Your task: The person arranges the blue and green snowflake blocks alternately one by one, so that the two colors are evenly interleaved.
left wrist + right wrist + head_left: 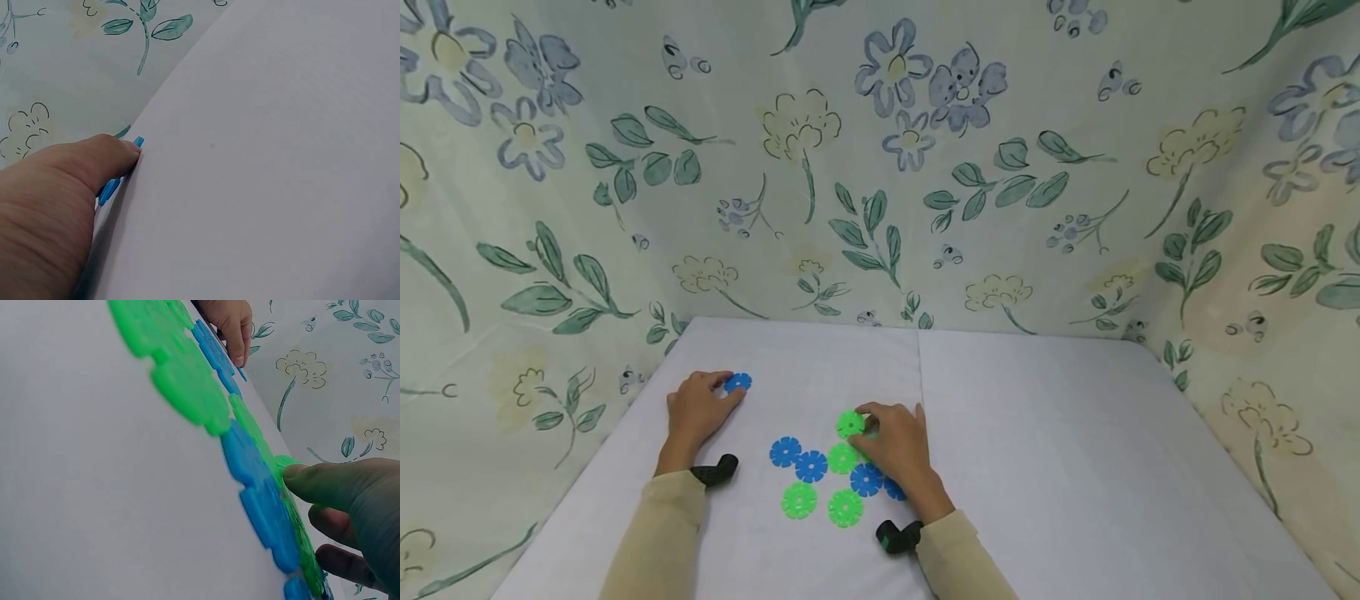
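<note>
At the table's far left, my left hand (698, 410) pinches a blue notched plastic disc (739, 382) between thumb and forefinger. In the left wrist view the thumb covers most of that blue disc (139, 142), which is at the cloth. My right hand (895, 443) pinches a green notched disc (850, 423) at the far side of the disc group; its thumb shows on the green piece in the right wrist view. Near it lie another green disc (842, 458) and a blue disc (867, 479). More discs are partly hidden under the right hand.
Left of the right hand lie two blue discs, one (786, 452) beside the other (811, 467). Closer to me are two green discs, a left one (799, 500) and a right one (846, 508). White cloth (1060, 467) covers the table; a floral curtain (880, 208) stands behind.
</note>
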### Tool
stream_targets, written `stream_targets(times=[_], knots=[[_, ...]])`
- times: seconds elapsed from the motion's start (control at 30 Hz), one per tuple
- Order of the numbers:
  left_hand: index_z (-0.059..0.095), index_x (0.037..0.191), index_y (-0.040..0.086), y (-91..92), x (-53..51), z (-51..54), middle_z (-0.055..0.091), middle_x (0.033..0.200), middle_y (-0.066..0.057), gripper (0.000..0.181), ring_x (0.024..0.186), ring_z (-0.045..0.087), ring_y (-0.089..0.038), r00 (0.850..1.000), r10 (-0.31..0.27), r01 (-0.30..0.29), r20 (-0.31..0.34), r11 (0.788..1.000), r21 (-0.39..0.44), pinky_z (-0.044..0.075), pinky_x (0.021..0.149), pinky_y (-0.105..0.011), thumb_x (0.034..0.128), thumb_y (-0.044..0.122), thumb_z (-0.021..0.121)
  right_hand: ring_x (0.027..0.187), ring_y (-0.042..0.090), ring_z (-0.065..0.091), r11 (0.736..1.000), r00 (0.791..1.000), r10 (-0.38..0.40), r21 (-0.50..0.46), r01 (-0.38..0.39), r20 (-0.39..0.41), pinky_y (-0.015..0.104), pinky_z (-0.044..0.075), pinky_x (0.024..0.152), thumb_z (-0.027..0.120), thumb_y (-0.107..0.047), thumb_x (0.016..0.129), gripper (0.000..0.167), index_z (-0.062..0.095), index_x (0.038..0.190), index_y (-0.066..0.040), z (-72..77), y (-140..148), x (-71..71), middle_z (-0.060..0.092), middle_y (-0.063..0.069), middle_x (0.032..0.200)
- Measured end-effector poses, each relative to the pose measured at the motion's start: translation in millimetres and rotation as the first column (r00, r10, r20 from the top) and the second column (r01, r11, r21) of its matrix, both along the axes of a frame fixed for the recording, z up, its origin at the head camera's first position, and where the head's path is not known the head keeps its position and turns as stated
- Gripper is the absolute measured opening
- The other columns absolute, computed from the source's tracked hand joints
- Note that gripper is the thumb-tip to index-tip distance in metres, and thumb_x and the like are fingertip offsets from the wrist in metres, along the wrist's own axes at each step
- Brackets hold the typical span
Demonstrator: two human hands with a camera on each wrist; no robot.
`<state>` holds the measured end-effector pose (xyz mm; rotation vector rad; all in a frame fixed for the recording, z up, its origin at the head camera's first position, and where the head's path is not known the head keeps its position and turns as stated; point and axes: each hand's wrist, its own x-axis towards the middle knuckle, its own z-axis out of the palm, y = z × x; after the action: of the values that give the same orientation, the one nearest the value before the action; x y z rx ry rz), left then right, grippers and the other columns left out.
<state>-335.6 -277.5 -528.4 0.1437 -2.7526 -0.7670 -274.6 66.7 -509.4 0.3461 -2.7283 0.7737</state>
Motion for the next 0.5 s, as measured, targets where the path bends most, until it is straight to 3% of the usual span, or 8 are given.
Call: stream_targets(times=[0.5], knots=[[0.063,0.134,0.014,0.6,-1.0,-3.0,0.060,0.129,-0.021,0.053,0.122,0.053,-0.041,1.000,0.005,-0.005,-0.004,1.000,-0.004,0.031,0.090,-0.054,0.0927,0.047,0.066,0.090,0.015,0.068,0.998,0.999,0.041,0.042,-0.041,0.008,0.071,0.031,0.107,0.088,-0.035,0.075,0.042,0.076,0.114,-0.024,6.5,0.2,3.7,0.075,-0.009,0.086]])
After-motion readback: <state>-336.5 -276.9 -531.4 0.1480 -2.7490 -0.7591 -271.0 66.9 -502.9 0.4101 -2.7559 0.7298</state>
